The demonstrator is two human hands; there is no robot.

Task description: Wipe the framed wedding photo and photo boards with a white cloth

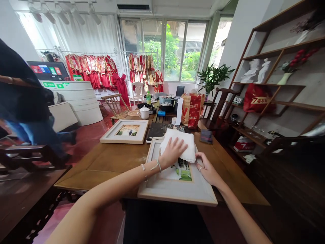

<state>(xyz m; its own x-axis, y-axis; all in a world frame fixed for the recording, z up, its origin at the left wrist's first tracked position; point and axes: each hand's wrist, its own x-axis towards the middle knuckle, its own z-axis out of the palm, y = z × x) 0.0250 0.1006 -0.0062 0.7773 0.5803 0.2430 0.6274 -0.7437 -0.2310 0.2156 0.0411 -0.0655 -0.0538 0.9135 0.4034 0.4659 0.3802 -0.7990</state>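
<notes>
A white-bordered picture frame [162, 190] with a photo inside lies at the table's near edge, in front of me. My left hand [175, 150] rests flat, fingers spread, on a folded white cloth [188, 140] that covers the upper part of this frame. At the frame's right side, my right hand [207, 169] has its thumb and fingers bent around the border, close to the cloth's corner; some fingertips are hidden. A second white picture frame [108, 137], holding a photo of two people, lies farther left on the wooden table [106, 166].
Behind the frames stand a white lidded teapot [144, 113], a green bottle [148, 97], a red paper bag [191, 110] and a dark book [156, 129]. A person in dark clothes [22, 88] is at the left. Wooden shelves [279, 51] rise at the right.
</notes>
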